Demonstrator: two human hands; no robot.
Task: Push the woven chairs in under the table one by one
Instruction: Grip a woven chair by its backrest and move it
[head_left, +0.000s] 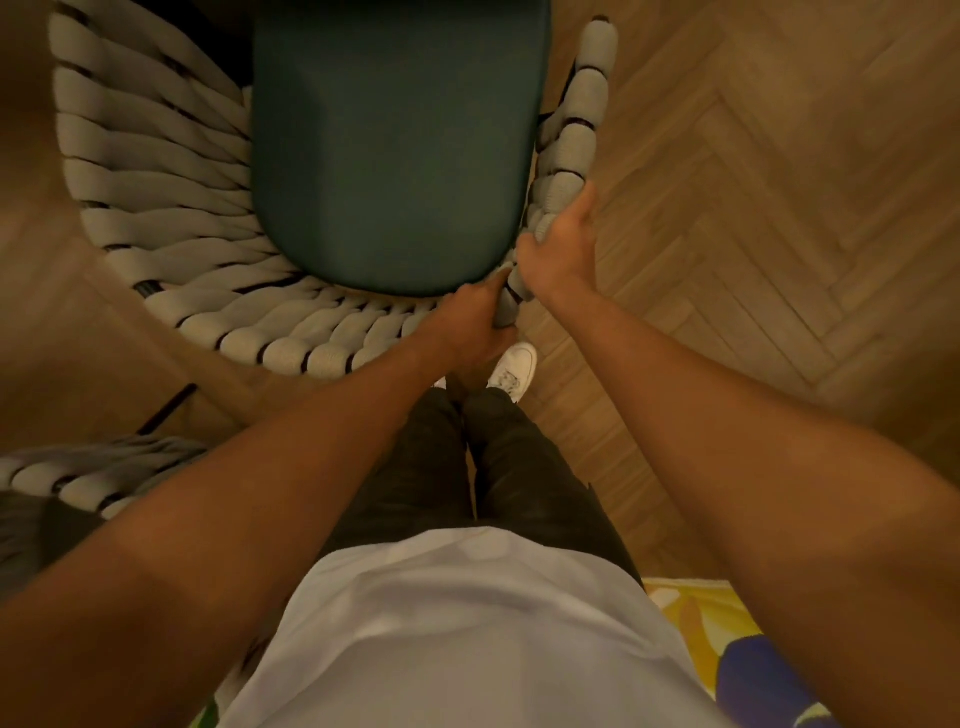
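A woven chair with thick grey rope wrapping and a dark teal seat cushion stands right in front of me, seen from above. My left hand grips the curved rope backrest at its right rear corner. Just to the right of it, my right hand grips the same rim where it turns into the right armrest. The table itself is not visible in this frame.
A second woven chair shows partly at the lower left, close to my left forearm. Herringbone wood floor spreads to the right. A yellow and blue patterned rug lies at the lower right. My white shoe stands just behind the chair.
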